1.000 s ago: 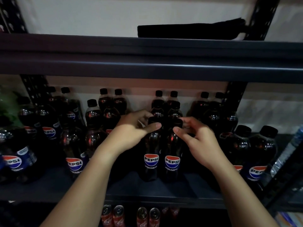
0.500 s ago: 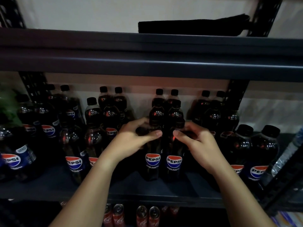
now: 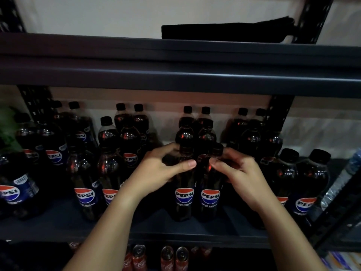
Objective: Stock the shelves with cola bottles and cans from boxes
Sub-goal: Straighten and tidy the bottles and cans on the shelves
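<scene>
**Two hands on two cola bottles at the shelf front**

At the far left of the shelf [image 3: 48, 225] stands a large Pepsi bottle [image 3: 18, 184], with more rows of dark bottles [image 3: 86, 184] to its right, running back toward the wall. All stand upright with black caps.

The left hand [image 3: 156, 171] reaches in from below and wraps round the neck and shoulder of the left bottle [image 3: 182, 194], thumb across the front, fingers [image 3: 168, 148] curled behind it. Just beside it, touching or nearly so, stands the right bottle [image 3: 210, 196]; the right hand [image 3: 240, 177] grips its upper part below the cap, thumb in front and fingers curled round the far side. Both bottles stand on the shelf near its front edge, labels facing out, in line with a double file of bottles behind them.

Further right are two wider bottles [image 3: 308, 184], then a clear water bottle [image 3: 340, 184] leaning at the frame's edge.

Below the shelf, red cans [image 3: 173, 257] show their tops. On the shelf above lies a flat black object [image 3: 224, 31].
</scene>
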`<state>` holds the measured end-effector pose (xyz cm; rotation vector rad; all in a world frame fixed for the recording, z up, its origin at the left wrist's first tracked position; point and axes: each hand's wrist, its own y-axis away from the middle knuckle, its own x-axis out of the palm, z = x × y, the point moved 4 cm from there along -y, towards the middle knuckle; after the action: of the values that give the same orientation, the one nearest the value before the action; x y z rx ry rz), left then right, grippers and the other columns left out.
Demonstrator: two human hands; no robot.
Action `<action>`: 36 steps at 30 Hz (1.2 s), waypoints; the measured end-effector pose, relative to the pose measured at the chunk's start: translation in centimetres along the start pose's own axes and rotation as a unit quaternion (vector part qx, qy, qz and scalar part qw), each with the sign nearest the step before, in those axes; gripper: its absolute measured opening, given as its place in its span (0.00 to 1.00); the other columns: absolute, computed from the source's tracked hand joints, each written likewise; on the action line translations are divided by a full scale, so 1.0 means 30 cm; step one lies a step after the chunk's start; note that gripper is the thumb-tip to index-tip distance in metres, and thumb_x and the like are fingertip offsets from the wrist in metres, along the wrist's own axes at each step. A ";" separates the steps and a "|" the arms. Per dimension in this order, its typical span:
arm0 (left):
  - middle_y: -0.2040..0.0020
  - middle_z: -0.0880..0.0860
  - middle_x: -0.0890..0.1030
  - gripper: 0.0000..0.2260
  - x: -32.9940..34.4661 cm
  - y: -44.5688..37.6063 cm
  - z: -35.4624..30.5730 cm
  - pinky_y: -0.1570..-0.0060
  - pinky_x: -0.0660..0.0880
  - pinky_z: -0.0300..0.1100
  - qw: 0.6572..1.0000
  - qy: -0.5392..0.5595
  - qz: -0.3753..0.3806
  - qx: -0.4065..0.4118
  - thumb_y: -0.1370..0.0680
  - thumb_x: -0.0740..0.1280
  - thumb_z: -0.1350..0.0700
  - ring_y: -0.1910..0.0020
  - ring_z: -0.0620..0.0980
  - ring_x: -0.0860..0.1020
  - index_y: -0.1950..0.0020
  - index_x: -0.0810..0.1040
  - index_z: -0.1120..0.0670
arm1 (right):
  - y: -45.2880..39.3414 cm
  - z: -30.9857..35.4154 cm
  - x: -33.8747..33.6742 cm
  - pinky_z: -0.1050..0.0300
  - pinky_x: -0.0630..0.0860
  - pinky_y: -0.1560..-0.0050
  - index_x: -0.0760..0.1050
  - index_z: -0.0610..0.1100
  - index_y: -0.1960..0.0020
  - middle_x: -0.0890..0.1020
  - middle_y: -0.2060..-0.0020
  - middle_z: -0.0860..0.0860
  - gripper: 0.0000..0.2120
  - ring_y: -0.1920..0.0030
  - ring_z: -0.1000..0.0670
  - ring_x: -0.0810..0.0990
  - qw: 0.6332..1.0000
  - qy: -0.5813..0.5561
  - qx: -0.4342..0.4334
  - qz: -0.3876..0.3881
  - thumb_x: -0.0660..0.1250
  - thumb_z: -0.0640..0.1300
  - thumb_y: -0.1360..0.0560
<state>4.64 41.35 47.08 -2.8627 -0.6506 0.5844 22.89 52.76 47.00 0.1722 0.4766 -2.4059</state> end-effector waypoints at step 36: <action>0.40 0.36 0.83 0.29 -0.017 0.037 0.052 0.29 0.72 0.49 0.997 -0.068 -0.026 0.024 0.34 0.80 0.37 0.37 0.36 0.78 0.35 0.80 0.39 | 0.056 -0.022 -0.014 0.44 0.72 0.29 0.76 0.54 0.32 0.82 0.39 0.60 0.31 0.35 0.58 0.79 0.997 0.074 -0.028 0.026 0.81 0.52 0.33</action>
<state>4.01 40.23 45.57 -2.7716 -0.7195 0.7812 24.27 52.08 46.00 0.3353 0.5980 -2.3364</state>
